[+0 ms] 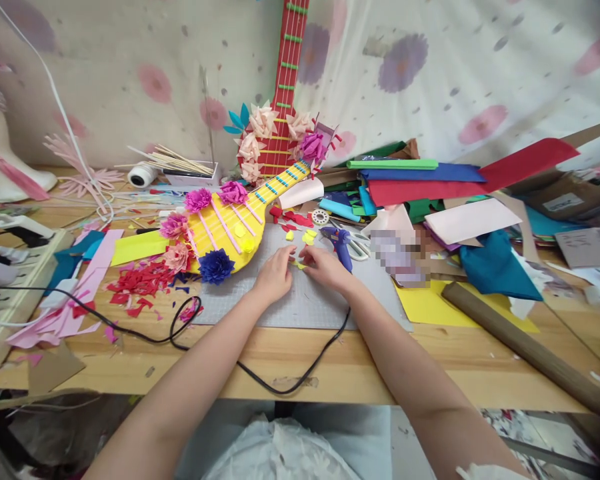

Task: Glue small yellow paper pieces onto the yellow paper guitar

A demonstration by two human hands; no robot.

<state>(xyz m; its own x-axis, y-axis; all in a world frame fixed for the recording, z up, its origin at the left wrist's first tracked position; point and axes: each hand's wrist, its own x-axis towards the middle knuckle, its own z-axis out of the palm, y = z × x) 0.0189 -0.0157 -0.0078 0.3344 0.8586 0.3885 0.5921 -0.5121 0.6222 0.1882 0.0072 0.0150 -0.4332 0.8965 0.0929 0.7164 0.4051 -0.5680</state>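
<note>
My left hand (274, 275) and my right hand (326, 268) come close together over a grey cutting mat (260, 310). Both have bent fingers drawn together. A small yellow paper piece (299, 265) shows at the right fingertips; what the left fingers pinch is too small to make out. Just beyond lie more yellow paper scraps (309, 237). Close to my right hand is a blue glue gun (341, 247), and scissors (361, 245) lie beside it. Left of my hands rests a yellow paper-covered lute shape (230, 230) with pink flowers and a dark blue flower (217, 267).
A red stringed instrument model (286, 73) leans against the curtain. Coloured paper sheets (425, 183) pile up at right, near a brown cardboard tube (510, 340). Red scraps (143, 283) and a power strip (23, 300) are at left. A black cord (280, 392) loops across the front.
</note>
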